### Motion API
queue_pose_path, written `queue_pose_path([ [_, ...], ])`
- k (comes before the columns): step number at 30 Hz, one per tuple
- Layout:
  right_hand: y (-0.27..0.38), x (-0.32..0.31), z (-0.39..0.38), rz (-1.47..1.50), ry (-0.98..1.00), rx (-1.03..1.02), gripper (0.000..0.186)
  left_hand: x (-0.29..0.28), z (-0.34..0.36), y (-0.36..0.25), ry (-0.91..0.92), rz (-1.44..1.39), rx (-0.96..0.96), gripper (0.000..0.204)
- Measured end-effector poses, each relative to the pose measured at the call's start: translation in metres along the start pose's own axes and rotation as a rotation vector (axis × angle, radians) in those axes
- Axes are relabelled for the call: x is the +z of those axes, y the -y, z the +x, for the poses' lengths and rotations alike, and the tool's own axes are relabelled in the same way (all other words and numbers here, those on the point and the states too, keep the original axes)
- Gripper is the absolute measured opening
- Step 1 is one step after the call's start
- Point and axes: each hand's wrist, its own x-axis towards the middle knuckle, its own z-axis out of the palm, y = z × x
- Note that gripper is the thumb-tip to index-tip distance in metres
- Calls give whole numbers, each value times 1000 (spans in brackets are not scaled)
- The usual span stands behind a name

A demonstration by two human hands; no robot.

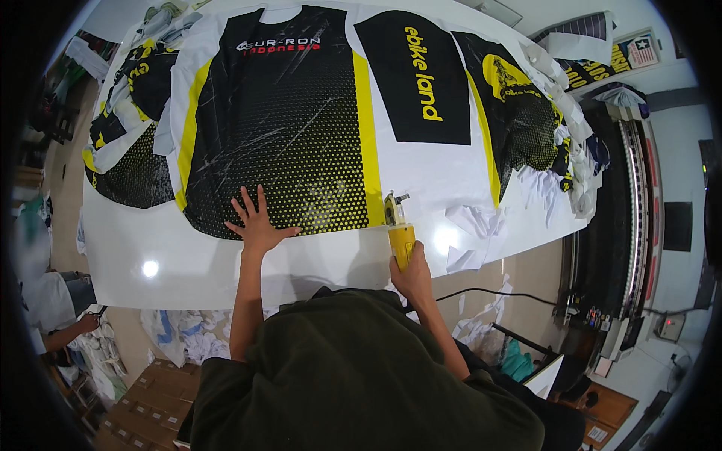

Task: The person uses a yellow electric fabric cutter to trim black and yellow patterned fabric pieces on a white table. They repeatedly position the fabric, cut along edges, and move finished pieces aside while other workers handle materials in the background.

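Note:
A large black jersey panel (pixel 278 113) with yellow dots and yellow side stripes lies flat on the white table (pixel 135 255). My left hand (pixel 259 228) presses on its lower edge, fingers spread and holding nothing. In my right hand (pixel 412 275) is a yellow electric rotary cutter (pixel 401 239), gripped around its body. The cutter's metal head stands upright at the panel's lower right corner, beside the yellow stripe; whether its blade touches fabric I cannot tell. Right of the panel lies a black sleeve piece (pixel 421 83) with yellow lettering, on white material.
Another black and yellow printed piece (pixel 511 105) lies bunched at the right, near white scraps (pixel 474 229). Crumpled printed fabric (pixel 139 98) heaps at the left. A black cable (pixel 496 291) runs rightward toward a long machine (pixel 628 218). Another person's hand (pixel 89 323) shows at far left.

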Motion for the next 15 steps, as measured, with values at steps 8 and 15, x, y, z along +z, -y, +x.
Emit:
queue_pose_path([
  [8,17,1,57,-29,7,5,51,2,0,2,-38,0,7,157],
  [15,34,3,103,-70,-41,-85,49,2,-3,3,-68,-39,2,159],
])
